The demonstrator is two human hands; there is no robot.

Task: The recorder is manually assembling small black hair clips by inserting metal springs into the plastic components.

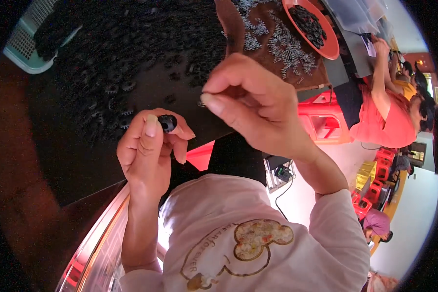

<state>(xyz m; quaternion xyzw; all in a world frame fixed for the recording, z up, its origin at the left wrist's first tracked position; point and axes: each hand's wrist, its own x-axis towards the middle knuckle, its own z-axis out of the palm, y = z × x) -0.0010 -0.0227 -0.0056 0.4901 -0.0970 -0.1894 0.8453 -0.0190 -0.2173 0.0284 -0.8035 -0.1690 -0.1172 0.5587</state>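
My left hand (151,141) is closed, with a small rounded black plastic part (168,123) pinched between thumb and fingers. A hole shows in that part's side. To its right and a little higher, my right hand (258,104) pinches a tiny shiny metal piece (201,103) between thumb and forefinger. It looks like a small spring, though the fingertips cover most of it. The two hands are apart, both above the near edge of the dark table (199,129). Many loose black plastic parts (114,87) lie heaped beyond my left hand.
Small metal springs (289,46) are spread on a brown sheet (316,75) at the far right. An orange-red bowl (330,48) there holds black parts. A pale green basket (22,61) stands far left. To the right are a red stool (326,124) and a seated person (384,114).
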